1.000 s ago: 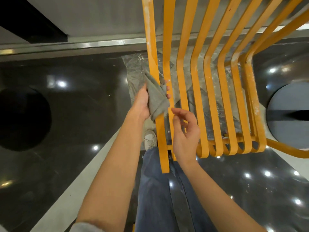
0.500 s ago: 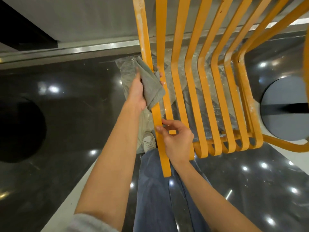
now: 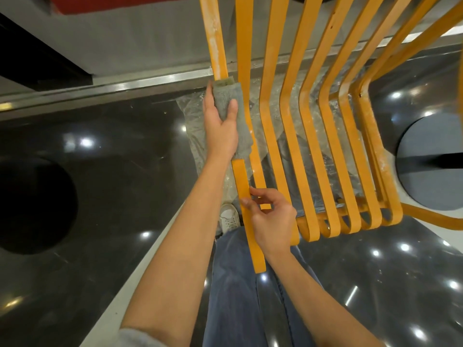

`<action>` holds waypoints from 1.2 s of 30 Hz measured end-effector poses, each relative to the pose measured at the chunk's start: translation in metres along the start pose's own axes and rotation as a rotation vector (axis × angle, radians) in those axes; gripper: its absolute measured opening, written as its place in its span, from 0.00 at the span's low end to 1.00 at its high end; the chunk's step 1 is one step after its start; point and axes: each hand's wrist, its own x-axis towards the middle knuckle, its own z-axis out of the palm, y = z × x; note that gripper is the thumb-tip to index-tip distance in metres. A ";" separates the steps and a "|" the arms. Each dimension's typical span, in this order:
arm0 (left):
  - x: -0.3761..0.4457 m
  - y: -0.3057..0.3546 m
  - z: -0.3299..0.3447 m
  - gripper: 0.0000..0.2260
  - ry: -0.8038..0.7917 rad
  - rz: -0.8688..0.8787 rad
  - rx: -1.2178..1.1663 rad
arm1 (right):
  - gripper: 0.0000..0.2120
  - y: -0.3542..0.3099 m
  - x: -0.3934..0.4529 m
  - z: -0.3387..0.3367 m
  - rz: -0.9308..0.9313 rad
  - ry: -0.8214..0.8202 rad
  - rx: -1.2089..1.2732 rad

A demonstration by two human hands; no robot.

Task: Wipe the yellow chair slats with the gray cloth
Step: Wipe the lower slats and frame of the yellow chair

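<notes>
You're looking at a dim, warm-lit scene, with the light coming from overhead: small white points of glare dot the glossy dark floor (image 3: 100,196) all around you, and a brighter streak runs along the metal strip (image 3: 125,83) at the wall's foot. The yellow chair slats (image 3: 295,146) read sharp and evenly lit, bowing outward toward the frame's edges from the wide lens. Your forearms near the bottom edge go soft and stretched. The upper left corner drops into near black, with no detail.
</notes>
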 end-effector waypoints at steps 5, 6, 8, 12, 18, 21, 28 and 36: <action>-0.051 -0.025 0.003 0.32 0.030 0.069 0.081 | 0.08 0.000 -0.001 0.001 -0.009 0.019 -0.004; -0.056 -0.025 0.004 0.30 0.033 0.048 0.062 | 0.08 0.000 -0.001 0.001 -0.010 0.021 -0.007; -0.040 -0.012 0.008 0.24 0.065 0.016 0.031 | 0.08 0.002 -0.001 0.002 -0.009 0.020 -0.020; 0.022 0.035 0.005 0.12 0.126 0.010 -0.001 | 0.08 0.001 0.001 0.002 -0.025 0.015 -0.042; 0.012 0.020 -0.008 0.17 0.029 -0.417 -0.513 | 0.08 -0.005 0.001 0.005 -0.034 0.032 -0.063; -0.002 0.009 -0.013 0.28 -0.142 -0.594 -0.560 | 0.08 -0.007 0.003 0.003 0.001 0.017 -0.108; 0.044 0.047 -0.008 0.18 -0.076 -0.406 -0.479 | 0.28 -0.037 0.019 0.018 -0.175 -0.091 -0.359; 0.001 0.028 0.009 0.13 0.084 -0.043 0.006 | 0.27 -0.039 0.029 0.019 -0.075 -0.092 -0.285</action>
